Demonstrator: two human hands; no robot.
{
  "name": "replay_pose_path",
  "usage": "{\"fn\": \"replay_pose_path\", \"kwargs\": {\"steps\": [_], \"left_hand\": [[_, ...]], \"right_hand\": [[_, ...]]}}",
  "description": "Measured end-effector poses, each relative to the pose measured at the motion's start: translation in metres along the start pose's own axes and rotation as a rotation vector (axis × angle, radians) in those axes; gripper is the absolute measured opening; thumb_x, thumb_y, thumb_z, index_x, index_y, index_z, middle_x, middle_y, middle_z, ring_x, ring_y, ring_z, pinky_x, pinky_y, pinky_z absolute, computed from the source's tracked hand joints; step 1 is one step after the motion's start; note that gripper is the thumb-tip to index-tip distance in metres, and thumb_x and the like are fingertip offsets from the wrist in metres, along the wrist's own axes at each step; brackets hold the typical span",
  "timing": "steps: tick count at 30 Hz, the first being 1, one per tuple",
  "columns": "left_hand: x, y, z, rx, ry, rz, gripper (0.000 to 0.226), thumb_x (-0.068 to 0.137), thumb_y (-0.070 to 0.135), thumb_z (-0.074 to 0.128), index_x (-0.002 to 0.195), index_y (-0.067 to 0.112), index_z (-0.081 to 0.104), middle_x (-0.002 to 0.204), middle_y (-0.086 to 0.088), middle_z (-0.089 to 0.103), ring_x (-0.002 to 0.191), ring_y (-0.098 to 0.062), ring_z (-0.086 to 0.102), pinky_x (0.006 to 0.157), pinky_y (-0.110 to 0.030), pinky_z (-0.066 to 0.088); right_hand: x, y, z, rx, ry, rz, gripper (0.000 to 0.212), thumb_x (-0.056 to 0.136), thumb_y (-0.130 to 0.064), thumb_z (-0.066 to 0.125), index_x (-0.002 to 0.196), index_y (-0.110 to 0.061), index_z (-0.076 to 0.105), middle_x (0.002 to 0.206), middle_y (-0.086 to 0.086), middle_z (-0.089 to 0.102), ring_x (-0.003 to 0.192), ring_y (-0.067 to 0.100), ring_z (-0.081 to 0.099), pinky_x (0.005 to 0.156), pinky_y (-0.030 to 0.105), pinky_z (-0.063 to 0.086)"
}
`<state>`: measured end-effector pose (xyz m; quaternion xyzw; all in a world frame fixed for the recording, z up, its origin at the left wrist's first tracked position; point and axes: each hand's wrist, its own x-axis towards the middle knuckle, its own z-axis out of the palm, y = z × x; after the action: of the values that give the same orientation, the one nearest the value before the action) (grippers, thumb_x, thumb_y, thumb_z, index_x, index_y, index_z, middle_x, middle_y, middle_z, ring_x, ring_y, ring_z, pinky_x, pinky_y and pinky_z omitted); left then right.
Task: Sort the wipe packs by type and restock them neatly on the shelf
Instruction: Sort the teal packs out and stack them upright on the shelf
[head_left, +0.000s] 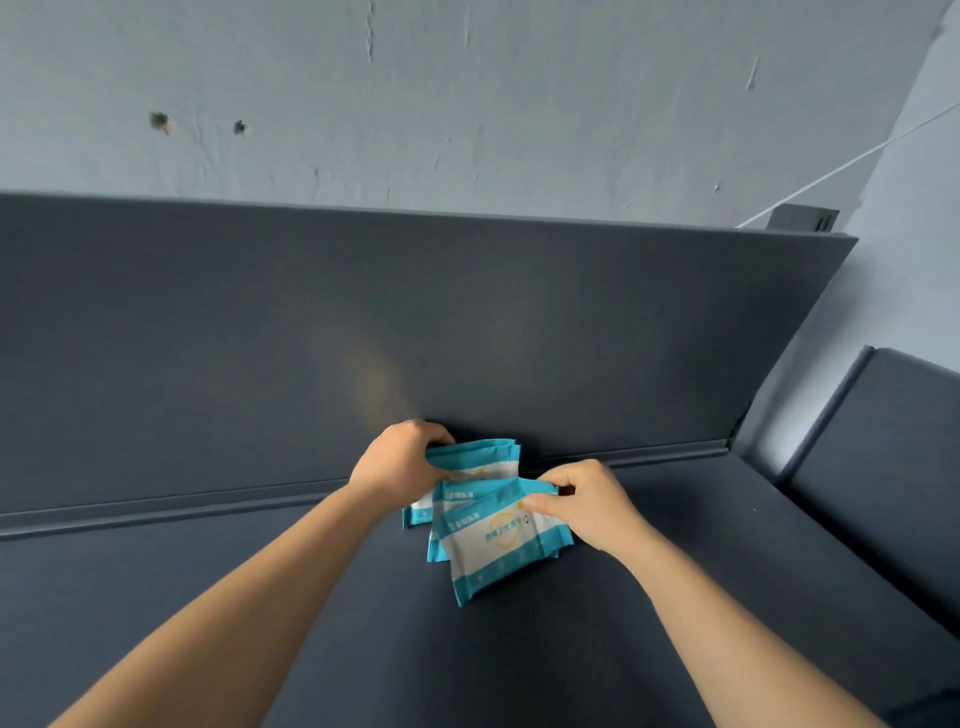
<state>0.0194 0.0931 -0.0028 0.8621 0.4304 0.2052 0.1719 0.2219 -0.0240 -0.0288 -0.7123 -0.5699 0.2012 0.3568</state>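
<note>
The front wipe pack (498, 545) is lying askew, its long axis angling toward the back panel (415, 322). The right hand (587, 504) is pinching its far edge; the left hand (400, 457) is clasping the rear packs (478, 457).

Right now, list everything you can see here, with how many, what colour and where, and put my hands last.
wipe packs: at least three, teal and white, overlapping in a loose pile on the shelf near the back panel; exact count unclear.
shelf: one, dark grey, flat surface filling the lower part of the view.
back panel: one, dark grey, upright behind the shelf.
wall: pale grey with peeling paint and two small holes, above the back panel.
left hand: one, gripping the rear packs at their top edge.
right hand: one, pinching the top right corner of the front pack.
</note>
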Motion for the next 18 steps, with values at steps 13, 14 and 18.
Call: {"fn": "replay_pose_path", "kwargs": {"steps": [13,14,18], "left_hand": [[-0.01,-0.005,0.008,-0.221,0.313,-0.038,0.026,0.077,-0.002,0.071,0.099,0.012,0.071,0.096,0.003,0.062,0.087,-0.015,0.059,0.085,-0.027,0.05],[-0.011,-0.003,0.009,-0.245,0.347,-0.052,0.02,0.08,0.001,0.071,0.097,0.012,0.07,0.095,0.002,0.062,0.085,-0.015,0.06,0.085,-0.029,0.051],[-0.02,-0.004,0.011,-0.364,0.381,-0.158,0.026,0.085,0.041,0.068,0.096,0.017,0.065,0.093,0.004,0.065,0.087,-0.011,0.061,0.079,-0.029,0.051]], "right_hand": [[0.028,0.008,0.012,0.075,-0.001,-0.056,0.042,0.077,-0.033,0.074,0.082,0.007,0.062,0.06,0.011,0.044,0.059,0.012,0.033,0.056,0.028,0.026],[0.028,0.007,0.013,0.076,0.017,-0.058,0.041,0.077,-0.03,0.075,0.078,0.008,0.059,0.059,0.007,0.038,0.058,0.012,0.029,0.055,0.028,0.024],[0.03,0.01,0.021,0.071,0.1,-0.034,0.036,0.079,-0.029,0.075,0.073,0.003,0.06,0.059,0.002,0.04,0.055,0.013,0.03,0.053,0.029,0.024]]}}
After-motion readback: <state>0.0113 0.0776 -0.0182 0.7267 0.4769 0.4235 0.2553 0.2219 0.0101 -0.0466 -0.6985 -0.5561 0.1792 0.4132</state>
